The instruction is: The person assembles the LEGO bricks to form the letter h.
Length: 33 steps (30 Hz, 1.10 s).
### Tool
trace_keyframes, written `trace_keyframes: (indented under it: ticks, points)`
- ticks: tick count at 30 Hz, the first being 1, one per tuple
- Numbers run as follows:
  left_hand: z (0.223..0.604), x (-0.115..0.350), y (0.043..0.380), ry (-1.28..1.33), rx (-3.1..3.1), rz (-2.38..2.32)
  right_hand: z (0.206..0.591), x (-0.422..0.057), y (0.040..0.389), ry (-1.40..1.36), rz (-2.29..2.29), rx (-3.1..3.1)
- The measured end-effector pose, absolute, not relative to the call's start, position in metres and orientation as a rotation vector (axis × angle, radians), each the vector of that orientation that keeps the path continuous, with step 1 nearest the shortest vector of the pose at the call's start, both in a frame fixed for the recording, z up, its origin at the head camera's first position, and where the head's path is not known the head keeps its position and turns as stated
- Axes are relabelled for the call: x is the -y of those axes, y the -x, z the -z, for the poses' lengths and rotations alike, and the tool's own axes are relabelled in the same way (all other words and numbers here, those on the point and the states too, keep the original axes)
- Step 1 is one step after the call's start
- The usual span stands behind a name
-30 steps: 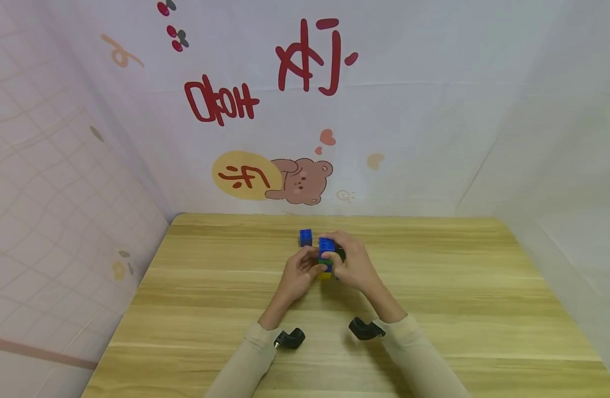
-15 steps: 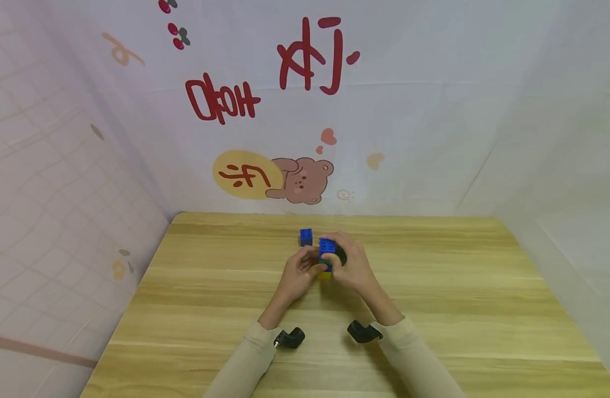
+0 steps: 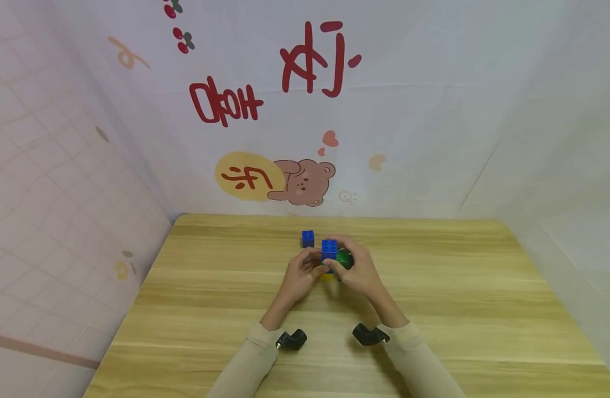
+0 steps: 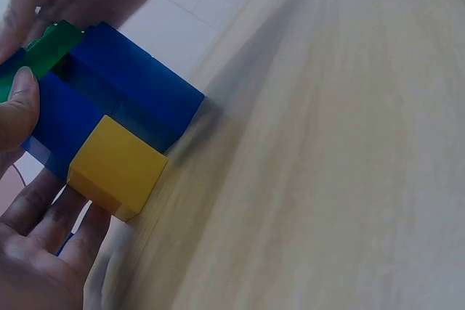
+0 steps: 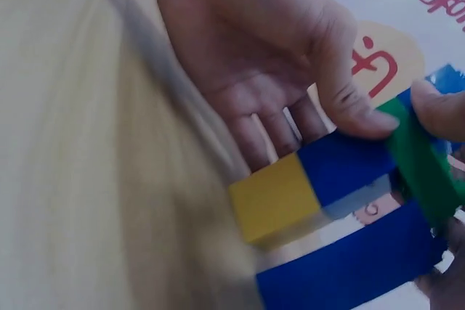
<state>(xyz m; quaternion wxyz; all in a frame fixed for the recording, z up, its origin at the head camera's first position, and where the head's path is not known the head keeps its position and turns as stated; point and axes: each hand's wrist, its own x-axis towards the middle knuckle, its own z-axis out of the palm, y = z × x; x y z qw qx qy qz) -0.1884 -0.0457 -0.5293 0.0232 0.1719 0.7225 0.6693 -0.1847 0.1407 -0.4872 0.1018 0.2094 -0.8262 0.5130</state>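
Observation:
A small structure of toy building bricks stands upright between both hands. In the head view its top is a studded blue brick (image 3: 329, 246), and a green brick (image 3: 345, 257) reaches out to the right below it. The left wrist view shows a yellow brick (image 4: 118, 163) at the bottom, a blue brick (image 4: 69, 117) above it, and a blue column (image 4: 138, 81) alongside under the green one. My left hand (image 3: 299, 277) grips the yellow-based side, thumb in front and fingers behind. Around the upper bricks my right hand (image 3: 361, 272) holds with its thumb in front; its other fingertips are largely hidden.
A loose blue brick (image 3: 308, 238) lies just behind my left hand on the wooden table (image 3: 225, 331). A white printed cloth (image 3: 414, 127) hangs beyond the back edge. Black camera mounts (image 3: 369, 334) stick out inward from both wrists.
My right thumb has slid lower on the structure, and that hand has eased slightly right, uncovering more of the top blue brick and the green brick. My left hand keeps its grip.

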Motion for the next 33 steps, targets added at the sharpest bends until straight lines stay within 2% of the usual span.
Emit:
trace_keyframes:
  ticks: [8,24,33]
  points:
    - [0.526,0.044,0.189,-0.506,-2.252,-2.06,0.499,-0.147,0.182,-0.455,-1.622,2.474]
    - [0.521,0.046,0.19,-0.517,-2.233,-2.034,0.507,-0.144,0.177,-0.43,-1.496,2.431]
    - [0.513,0.057,0.191,-0.627,-2.137,-1.965,0.509,-0.144,0.177,-0.421,-1.527,2.441]
